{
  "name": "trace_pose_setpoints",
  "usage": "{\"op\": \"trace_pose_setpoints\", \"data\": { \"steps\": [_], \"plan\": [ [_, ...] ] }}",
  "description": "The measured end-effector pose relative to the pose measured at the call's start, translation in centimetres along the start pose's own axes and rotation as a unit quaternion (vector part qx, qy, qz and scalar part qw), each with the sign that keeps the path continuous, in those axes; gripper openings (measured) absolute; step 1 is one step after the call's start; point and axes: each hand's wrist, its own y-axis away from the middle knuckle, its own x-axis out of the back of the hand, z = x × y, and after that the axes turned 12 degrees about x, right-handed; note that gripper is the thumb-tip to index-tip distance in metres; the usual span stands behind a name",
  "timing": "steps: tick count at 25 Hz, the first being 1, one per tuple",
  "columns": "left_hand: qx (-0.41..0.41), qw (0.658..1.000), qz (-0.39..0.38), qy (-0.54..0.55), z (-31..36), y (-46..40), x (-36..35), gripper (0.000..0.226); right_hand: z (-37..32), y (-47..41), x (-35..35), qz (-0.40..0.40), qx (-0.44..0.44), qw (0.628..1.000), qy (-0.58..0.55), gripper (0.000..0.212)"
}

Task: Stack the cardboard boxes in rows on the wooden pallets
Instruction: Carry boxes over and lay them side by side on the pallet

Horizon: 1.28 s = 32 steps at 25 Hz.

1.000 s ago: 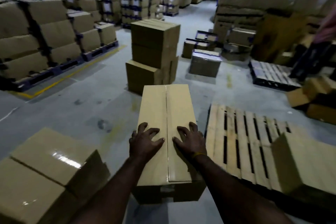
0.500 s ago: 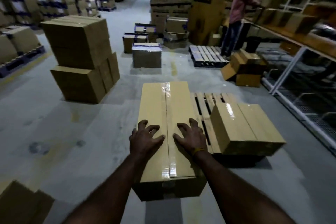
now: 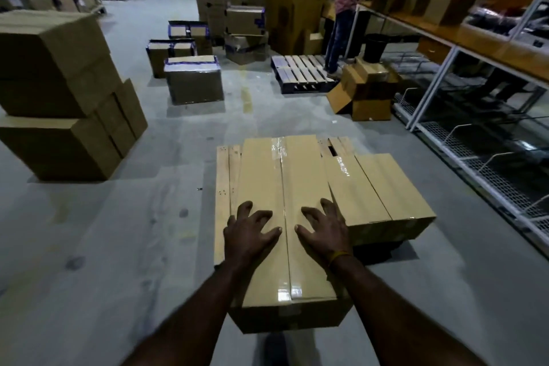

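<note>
The view has swung right since a second ago, and the long box (image 3: 282, 217) under the worker's palms now hangs over the pallet (image 3: 223, 184) instead of the bare floor to its left. At far left stands a stack (image 3: 59, 92) of large cartons. The left hand (image 3: 248, 232) lies flat on the box top with fingers spread wide, left of the taped seam; the right hand (image 3: 322, 229) mirrors it on the other side, equally open and pressing down rather than gripping. How the box is held up cannot be seen. Just to its right a second box (image 3: 377, 187) already lies on the pallet, the two sides close or touching. To place well, the box should probably be lowered square to the slats, slid flush against its neighbour, near ends in line. At far right another person (image 3: 346, 6) works at a shelf rack (image 3: 475, 36). No brand, label or writing can be read.
</note>
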Motion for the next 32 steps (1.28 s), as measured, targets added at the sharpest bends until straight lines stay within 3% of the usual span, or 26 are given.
{"op": "trace_pose_setpoints", "data": {
  "steps": [5, 11, 20, 26, 32],
  "plan": [
    [0.021, 1.0, -0.001, 0.019, 1.2, -10.2, -8.7, 0.056, 8.0, -9.8, -3.9, -0.019, -0.02, 0.999, -0.026, 0.057],
    [0.037, 0.999, 0.011, -0.018, -1.1, -22.9, -24.6, 0.057, 21.6, -20.4, -14.5, -0.03, -0.037, 0.998, -0.039, 0.054],
    [0.045, 0.999, 0.0, -0.009, -5.7, -31.1, -47.7, 0.051, 41.0, -26.8, -29.6, -0.052, -0.038, 0.997, -0.033, 0.056],
    [0.042, 0.999, -0.01, -0.028, -6.8, -33.6, -55.7, 0.055, 48.2, -28.5, -34.4, -0.074, -0.043, 0.996, -0.02, 0.059],
    [0.042, 0.994, -0.047, -0.089, -6.2, -33.6, -56.2, 0.064, 49.0, -28.0, -34.0, -0.155, -0.021, 0.987, 0.046, 0.067]
  ]
}}
